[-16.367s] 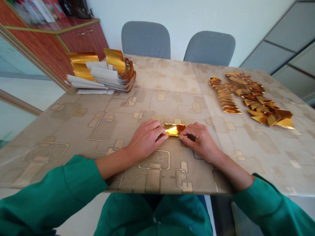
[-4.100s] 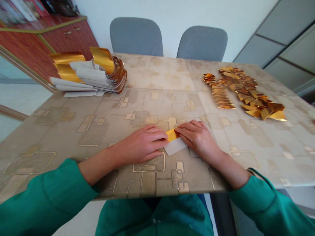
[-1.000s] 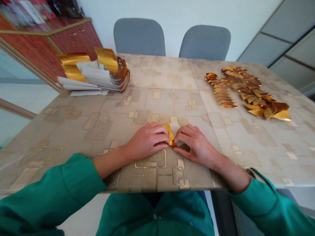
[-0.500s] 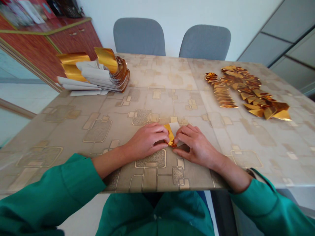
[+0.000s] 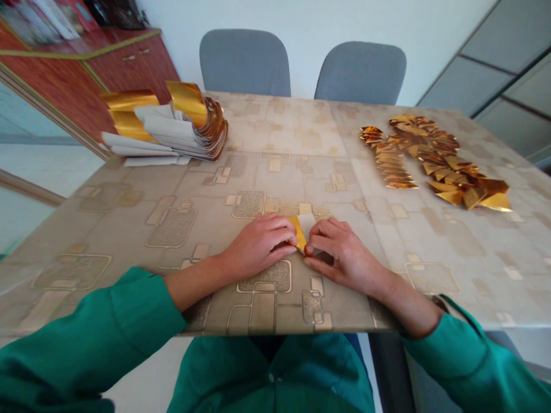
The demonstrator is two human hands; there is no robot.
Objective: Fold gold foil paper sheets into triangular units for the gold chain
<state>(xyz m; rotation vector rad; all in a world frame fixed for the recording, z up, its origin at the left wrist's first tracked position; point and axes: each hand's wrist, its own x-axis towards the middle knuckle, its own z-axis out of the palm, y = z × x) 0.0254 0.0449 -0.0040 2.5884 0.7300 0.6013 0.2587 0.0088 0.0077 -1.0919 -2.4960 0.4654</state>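
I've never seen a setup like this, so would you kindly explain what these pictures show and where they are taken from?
No machine is involved here. These are a person's own bare hands, seen through a single camera worn on the head, which looks forward and down. The green sleeves at the bottom of the view are the person's own. The left hand and right hand hold a small folded gold foil piece, with white paper showing at its top. They work on a patterned tabletop. Farther away on the left lies a stack of gold and white strips, and on the right lies a pile of folded gold triangles.
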